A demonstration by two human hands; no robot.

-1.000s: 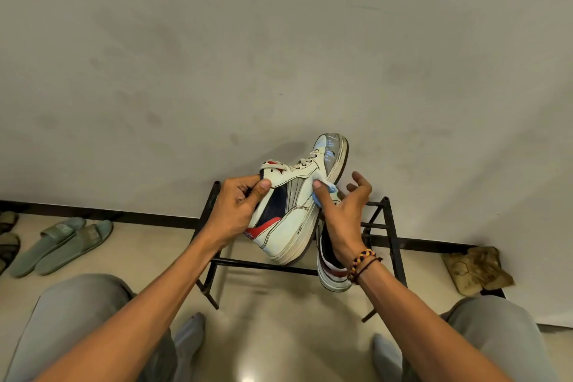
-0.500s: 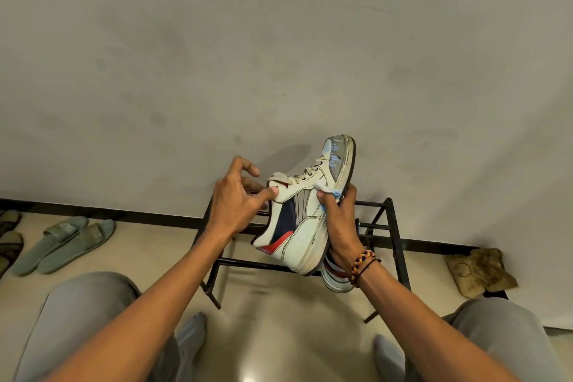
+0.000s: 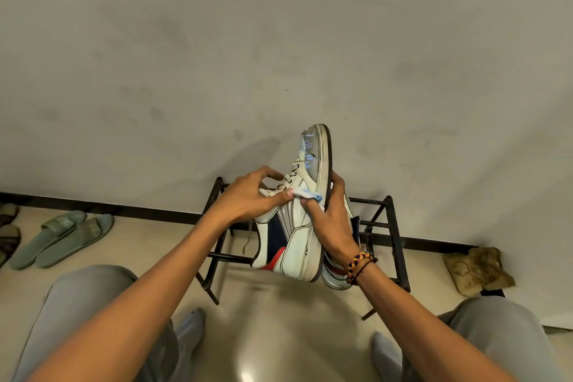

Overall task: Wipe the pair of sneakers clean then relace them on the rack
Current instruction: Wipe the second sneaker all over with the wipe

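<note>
I hold a white sneaker [image 3: 294, 236] with navy and red panels toe-up above the black metal rack [image 3: 394, 226]. My right hand [image 3: 333, 223] wraps round its sole from the right, and its thumb pins a small white and blue wipe [image 3: 308, 194] against the sneaker's side. My left hand [image 3: 248, 198] grips the upper at the laces, fingers curled over the tongue and thumb tip touching the wipe's left end. A loose lace end hangs below that hand. The second sneaker [image 3: 336, 277] lies on the rack, mostly hidden behind my right wrist.
A plain wall stands close behind the rack. Green slides [image 3: 62, 236] lie on the floor at the left, and a crumpled brown cloth [image 3: 477, 267] lies at the right. My knees and socked feet frame the polished floor in front.
The left hand left the heel collar and moved right onto the laces, reaching the wipe. The right hand slid behind the sole. The sneaker turned more upright.
</note>
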